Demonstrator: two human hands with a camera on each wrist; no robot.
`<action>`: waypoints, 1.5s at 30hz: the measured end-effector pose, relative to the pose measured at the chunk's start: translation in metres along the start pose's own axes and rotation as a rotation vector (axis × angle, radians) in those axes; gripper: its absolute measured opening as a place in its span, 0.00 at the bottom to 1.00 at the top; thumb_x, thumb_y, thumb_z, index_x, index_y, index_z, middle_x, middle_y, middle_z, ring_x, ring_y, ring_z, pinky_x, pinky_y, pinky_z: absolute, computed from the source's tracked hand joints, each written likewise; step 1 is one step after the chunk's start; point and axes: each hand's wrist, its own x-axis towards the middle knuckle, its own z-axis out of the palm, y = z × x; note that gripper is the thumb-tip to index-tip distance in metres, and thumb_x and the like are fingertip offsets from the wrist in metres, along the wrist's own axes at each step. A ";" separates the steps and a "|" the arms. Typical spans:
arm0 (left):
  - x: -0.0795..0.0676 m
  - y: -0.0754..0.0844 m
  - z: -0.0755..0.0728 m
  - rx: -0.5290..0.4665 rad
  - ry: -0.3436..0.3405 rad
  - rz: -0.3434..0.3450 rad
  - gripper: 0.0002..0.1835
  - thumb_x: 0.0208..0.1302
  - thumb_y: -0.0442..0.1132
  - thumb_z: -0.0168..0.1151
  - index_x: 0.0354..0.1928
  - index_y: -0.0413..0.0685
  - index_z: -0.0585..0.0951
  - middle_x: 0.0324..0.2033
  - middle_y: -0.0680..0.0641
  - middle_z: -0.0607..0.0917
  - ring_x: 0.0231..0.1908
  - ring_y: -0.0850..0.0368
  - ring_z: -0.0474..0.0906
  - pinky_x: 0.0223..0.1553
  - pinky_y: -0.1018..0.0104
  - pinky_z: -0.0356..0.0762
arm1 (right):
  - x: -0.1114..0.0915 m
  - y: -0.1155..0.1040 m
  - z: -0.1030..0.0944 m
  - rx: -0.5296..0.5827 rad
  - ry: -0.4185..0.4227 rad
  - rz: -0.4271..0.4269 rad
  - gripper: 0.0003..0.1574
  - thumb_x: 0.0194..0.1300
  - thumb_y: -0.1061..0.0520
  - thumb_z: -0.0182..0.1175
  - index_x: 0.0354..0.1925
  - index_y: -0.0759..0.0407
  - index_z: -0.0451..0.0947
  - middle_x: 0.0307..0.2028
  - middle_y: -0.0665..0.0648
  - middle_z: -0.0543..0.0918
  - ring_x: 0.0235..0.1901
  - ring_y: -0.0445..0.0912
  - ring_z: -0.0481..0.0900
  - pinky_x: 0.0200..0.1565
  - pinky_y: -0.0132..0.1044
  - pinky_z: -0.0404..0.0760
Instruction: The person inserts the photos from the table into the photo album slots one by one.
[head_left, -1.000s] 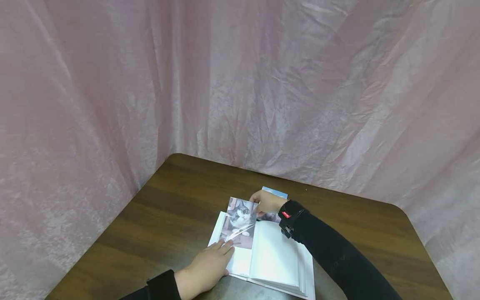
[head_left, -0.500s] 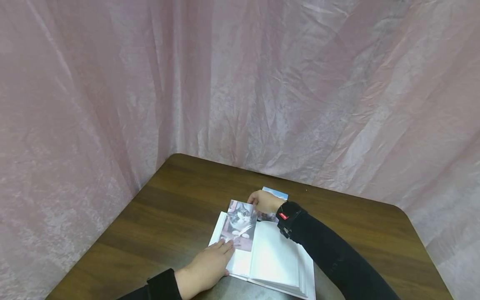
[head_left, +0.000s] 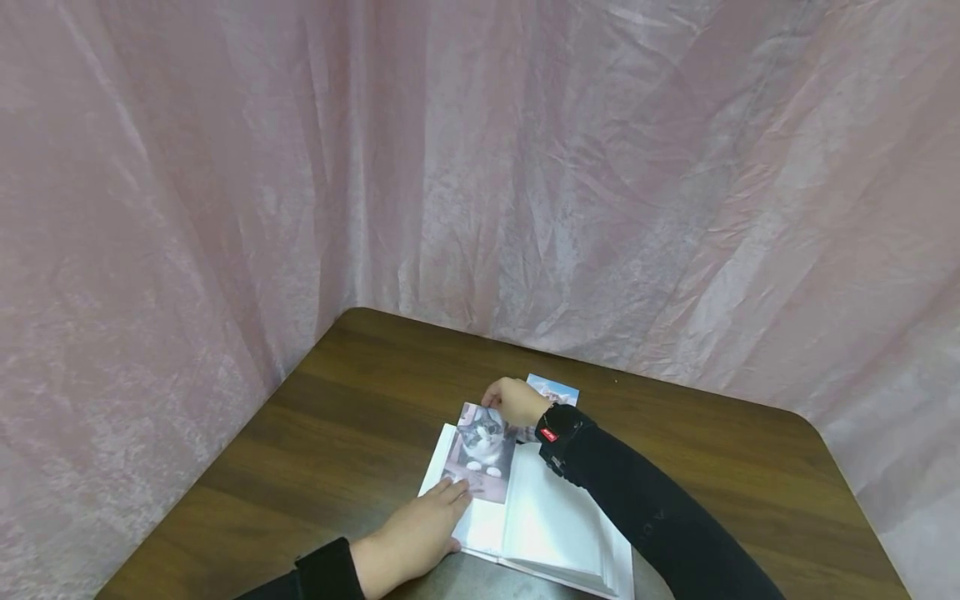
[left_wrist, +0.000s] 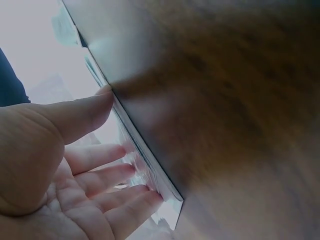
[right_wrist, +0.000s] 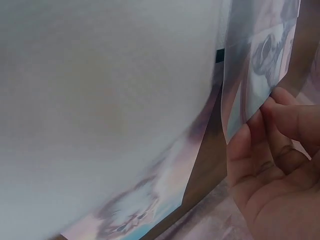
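An open photo album with white pages lies at the table's front. Over its left page lies a cat photo, its top part sticking out past the page's far edge. My right hand pinches the photo's far edge between thumb and fingers, as the right wrist view shows on the photo print. My left hand rests with fairly straight fingers on the lower left of the page, over the photo's near edge. In the left wrist view, the thumb of my left hand touches the album's edge.
A second photo with a blue top lies behind the album, partly covered by my right hand and wrist. The brown wooden table extends around the album. A pink curtain hangs behind the table's far edge.
My right hand has shifted left along the cat photo's far edge. The photo has slid slightly toward me, deeper over the page. The left hand has stayed in place.
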 end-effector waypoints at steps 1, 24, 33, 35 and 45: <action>0.000 0.000 0.000 -0.004 0.004 -0.001 0.35 0.57 0.46 0.74 0.64 0.36 0.76 0.65 0.38 0.75 0.65 0.39 0.71 0.64 0.53 0.72 | 0.000 0.000 0.000 0.006 -0.003 0.003 0.13 0.69 0.70 0.57 0.40 0.59 0.86 0.42 0.55 0.87 0.43 0.46 0.82 0.47 0.40 0.81; 0.001 -0.003 0.003 -0.075 0.056 -0.001 0.33 0.53 0.44 0.77 0.60 0.39 0.78 0.63 0.36 0.77 0.62 0.37 0.74 0.60 0.50 0.75 | -0.011 -0.011 0.002 0.122 -0.094 0.022 0.18 0.62 0.77 0.53 0.36 0.61 0.85 0.31 0.54 0.83 0.30 0.42 0.75 0.33 0.31 0.75; 0.001 -0.003 0.001 -0.080 0.054 -0.005 0.34 0.54 0.43 0.76 0.61 0.37 0.78 0.63 0.36 0.76 0.63 0.36 0.73 0.61 0.49 0.74 | -0.013 -0.013 0.004 0.162 -0.147 0.027 0.23 0.57 0.79 0.49 0.36 0.59 0.84 0.29 0.53 0.81 0.30 0.42 0.74 0.29 0.30 0.72; 0.001 -0.002 0.000 -0.075 0.058 -0.004 0.34 0.53 0.44 0.77 0.61 0.37 0.78 0.63 0.36 0.76 0.63 0.37 0.73 0.61 0.49 0.74 | -0.013 -0.015 0.004 0.162 -0.158 0.025 0.23 0.57 0.79 0.49 0.36 0.59 0.84 0.29 0.53 0.82 0.29 0.41 0.74 0.27 0.29 0.70; 0.001 -0.002 0.001 -0.075 0.054 -0.006 0.32 0.54 0.44 0.77 0.60 0.37 0.80 0.63 0.36 0.77 0.62 0.36 0.73 0.60 0.49 0.75 | -0.016 -0.018 0.010 0.170 -0.219 0.023 0.22 0.57 0.79 0.48 0.37 0.62 0.83 0.28 0.56 0.83 0.22 0.39 0.71 0.21 0.28 0.67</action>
